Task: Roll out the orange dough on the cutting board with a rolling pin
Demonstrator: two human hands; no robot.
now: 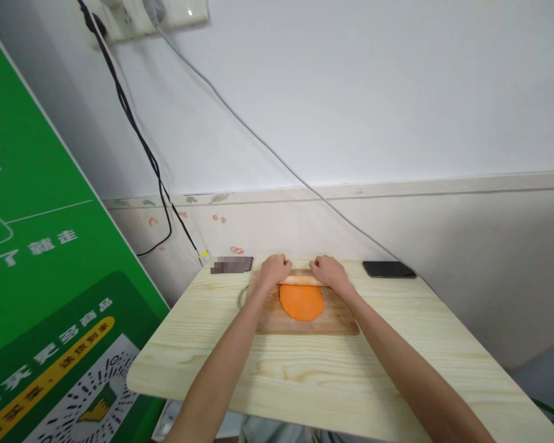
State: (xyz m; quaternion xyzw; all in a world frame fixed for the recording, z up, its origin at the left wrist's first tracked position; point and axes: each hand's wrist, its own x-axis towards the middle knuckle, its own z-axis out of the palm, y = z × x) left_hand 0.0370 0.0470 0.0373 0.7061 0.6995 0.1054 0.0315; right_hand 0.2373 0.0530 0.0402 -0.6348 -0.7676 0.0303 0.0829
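A flat, roundish sheet of orange dough (301, 303) lies on a wooden cutting board (308, 327). Across its far edge runs a light wooden rolling pin (302, 280). My left hand (276, 269) is closed around the pin's left end, and my right hand (330, 271) grips the right end. Both ends of the pin are hidden under my fingers. At the board's left side a thin metal loop (241, 298) shows, partly behind my left forearm.
The board rests on a pale wood-grain table (300, 375) against the wall. One phone (233, 265) lies back left, another dark phone (388, 269) back right, with a white cable (277, 157) running down to it. A green printed panel (41, 203) stands at left.
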